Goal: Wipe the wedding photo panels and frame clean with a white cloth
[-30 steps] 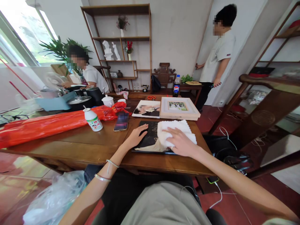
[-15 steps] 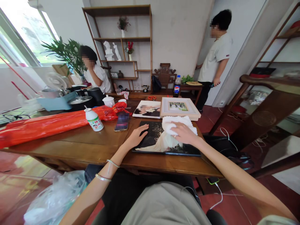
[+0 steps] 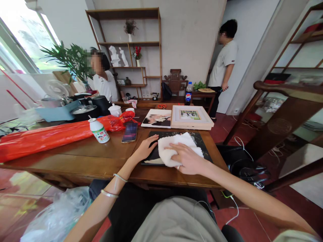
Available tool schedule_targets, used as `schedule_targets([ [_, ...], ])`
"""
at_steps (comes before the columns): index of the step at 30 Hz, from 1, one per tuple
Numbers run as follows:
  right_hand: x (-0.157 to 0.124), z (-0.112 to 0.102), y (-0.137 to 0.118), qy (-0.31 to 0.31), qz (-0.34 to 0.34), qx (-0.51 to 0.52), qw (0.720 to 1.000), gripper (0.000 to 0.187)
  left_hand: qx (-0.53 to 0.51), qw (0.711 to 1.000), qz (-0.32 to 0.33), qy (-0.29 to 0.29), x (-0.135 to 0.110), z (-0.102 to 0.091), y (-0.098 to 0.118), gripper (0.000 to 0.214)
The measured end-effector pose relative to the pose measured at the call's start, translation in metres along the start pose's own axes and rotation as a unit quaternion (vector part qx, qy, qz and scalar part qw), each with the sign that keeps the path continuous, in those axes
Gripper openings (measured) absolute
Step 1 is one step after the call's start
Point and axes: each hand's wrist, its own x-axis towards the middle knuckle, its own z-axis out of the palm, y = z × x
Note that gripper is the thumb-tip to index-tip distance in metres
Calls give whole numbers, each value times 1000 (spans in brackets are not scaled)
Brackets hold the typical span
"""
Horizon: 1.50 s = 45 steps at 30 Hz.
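A dark picture panel (image 3: 202, 143) lies flat on the wooden table (image 3: 83, 158) in front of me. My left hand (image 3: 146, 147) rests flat on its left edge, fingers stretched out. My right hand (image 3: 185, 157) presses a white cloth (image 3: 169, 148) onto the panel's near left part, fingers spread over the cloth. Most of the panel's picture is hidden under the cloth and my hands.
Beyond the panel lie a framed picture (image 3: 191, 116) and an unframed print (image 3: 157, 118). A phone (image 3: 130, 131), a small white bottle (image 3: 99, 130) and a long red plastic bag (image 3: 47, 136) sit to the left. One person sits at the far left, another stands by the wall.
My right hand slid the cloth from the panel's far right toward its near left. The left hand stayed put. The standing person stepped farther away; the seated one sat up.
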Motion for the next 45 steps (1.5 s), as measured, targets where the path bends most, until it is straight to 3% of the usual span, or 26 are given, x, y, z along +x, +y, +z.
schedule_targets([
  [6,17,4,63,15,96,-53,994,31,-9,1000,1,7,0,3,-4,38],
  [9,27,5,77,12,119,-77,990,30,-12,1000,2,9,1,3,-4,37],
  [13,35,7,65,17,137,-90,986,33,-15,1000,1,6,1,3,-3,38],
  [22,22,12,-18,-7,45,-57,997,36,-17,1000,-5,-1,0,0,0,36],
  [26,21,7,-3,-8,41,-34,999,35,-10,1000,-5,-7,1,-1,1,37],
  [30,30,6,32,9,113,-63,992,37,-2,1000,-4,-7,2,0,0,38],
  [33,39,7,40,3,144,-97,985,37,-1,1000,-2,0,2,1,-2,37],
  [36,46,8,24,-10,147,-114,983,32,-4,1000,0,6,2,3,-3,37],
  [45,42,24,-75,7,62,-105,993,28,-65,998,8,7,-1,-1,-9,37],
])
